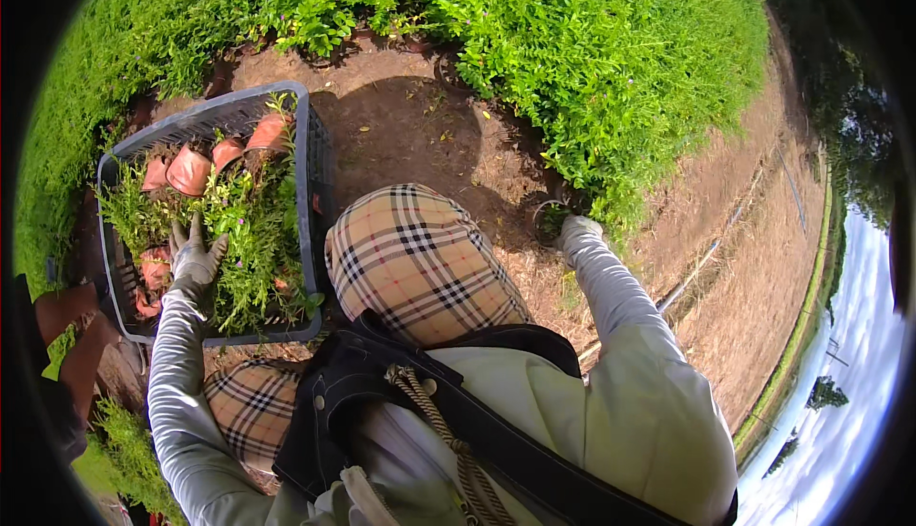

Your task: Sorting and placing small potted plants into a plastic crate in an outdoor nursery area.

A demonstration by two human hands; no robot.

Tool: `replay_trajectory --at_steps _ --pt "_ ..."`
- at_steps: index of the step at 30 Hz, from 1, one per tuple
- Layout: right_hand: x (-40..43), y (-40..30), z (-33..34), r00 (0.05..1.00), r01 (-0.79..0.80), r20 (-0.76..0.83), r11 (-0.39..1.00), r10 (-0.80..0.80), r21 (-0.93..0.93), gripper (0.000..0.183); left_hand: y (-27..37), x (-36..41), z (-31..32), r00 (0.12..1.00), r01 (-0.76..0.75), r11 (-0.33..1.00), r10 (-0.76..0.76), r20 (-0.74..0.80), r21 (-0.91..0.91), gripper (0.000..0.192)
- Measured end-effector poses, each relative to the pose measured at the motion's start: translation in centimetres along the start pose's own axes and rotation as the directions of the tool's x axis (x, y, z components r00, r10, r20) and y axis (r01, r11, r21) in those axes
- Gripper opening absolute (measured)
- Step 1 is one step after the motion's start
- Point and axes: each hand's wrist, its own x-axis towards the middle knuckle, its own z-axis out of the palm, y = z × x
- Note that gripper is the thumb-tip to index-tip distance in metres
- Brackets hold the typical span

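My left hand [196, 254], in a pale glove, rests with spread fingers on leafy green plants [247, 240] inside a dark plastic crate [309, 140]. Several reddish-brown plant pots [189, 170] lie tipped on their sides in the crate, their shoots crossing over one another. On the other side, my gloved right hand [581, 231] is at the rim of a plant pot [538, 220] with some green leaves in it, beside the edge of the plant bed. Its fingers are mostly hidden, so whether they grip the pot cannot be told.
A dense bed of bright green potted plants [572, 61] curves around the front. Bare brown soil [401, 122] lies between bed and crate. My knee in plaid trousers [422, 261] stands beside the crate. A pale pipe [698, 268] crosses the ground at right. Part of another person [79, 354] appears at far left.
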Motion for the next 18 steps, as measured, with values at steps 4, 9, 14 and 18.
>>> replay_trajectory --at_steps 4,9,14,18 --pt "-0.9 -1.7 -2.8 0.958 0.000 0.279 0.971 0.068 -0.237 0.037 0.1 0.4 0.6 0.999 0.032 0.999 -0.032 -0.008 -0.008 0.081" --pt "-3.4 -3.7 -4.3 0.976 0.104 0.214 0.951 -0.041 -0.292 0.042 0.3 0.6 0.7 0.999 0.014 1.000 -0.015 -0.052 -0.025 0.081" --pt "-6.2 -5.4 -5.3 0.975 0.202 0.161 0.912 -0.153 -0.356 0.047 1.2 -0.4 -0.3 0.999 0.051 0.999 -0.051 -0.009 -0.017 0.082" --pt "-8.4 -6.2 -5.4 0.959 0.282 0.137 0.868 -0.247 -0.408 0.052 2.0 -1.1 -1.3 0.994 0.102 0.995 -0.101 0.033 0.000 0.081"
